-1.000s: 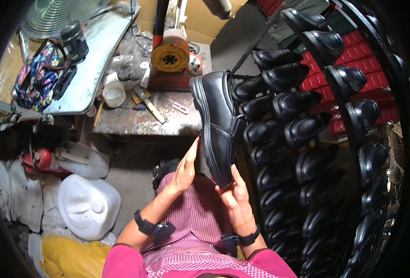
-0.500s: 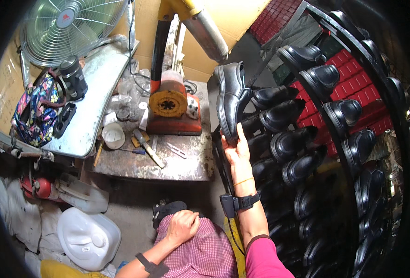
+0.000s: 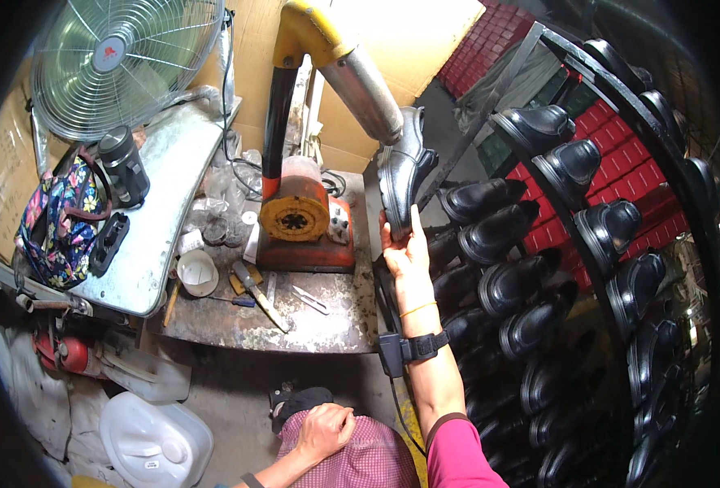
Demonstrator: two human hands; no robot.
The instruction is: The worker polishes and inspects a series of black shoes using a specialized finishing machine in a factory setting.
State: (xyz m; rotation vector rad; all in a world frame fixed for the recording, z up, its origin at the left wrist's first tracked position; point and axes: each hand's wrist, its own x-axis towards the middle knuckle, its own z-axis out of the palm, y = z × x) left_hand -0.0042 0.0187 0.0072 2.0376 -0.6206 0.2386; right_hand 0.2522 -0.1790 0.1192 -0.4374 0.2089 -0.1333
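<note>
A black leather shoe [image 3: 400,172] is gripped from below at its lower end by my right hand [image 3: 407,250], sole toward the left. Its upper end meets the metal nozzle [image 3: 368,98] of an orange and black blower [image 3: 304,221], and part of the shoe lies behind the nozzle tip. My left hand [image 3: 327,431] rests on my lap over the pink checked cloth [image 3: 368,457], its fingers curled in with nothing visible in them.
Rows of black shoes [image 3: 506,236] fill a dark rack at the right. Thread snips [image 3: 309,301], a knife [image 3: 261,298] and a white cup [image 3: 198,273] lie on the worn table [image 3: 343,332]. A fan [image 3: 120,57], floral bag [image 3: 65,218] and flask [image 3: 124,165] stand at the left.
My right hand has brought the shoe slightly leftward, and its upper end now meets the nozzle tip. The left hand stays on my lap. The view has shifted a little.
</note>
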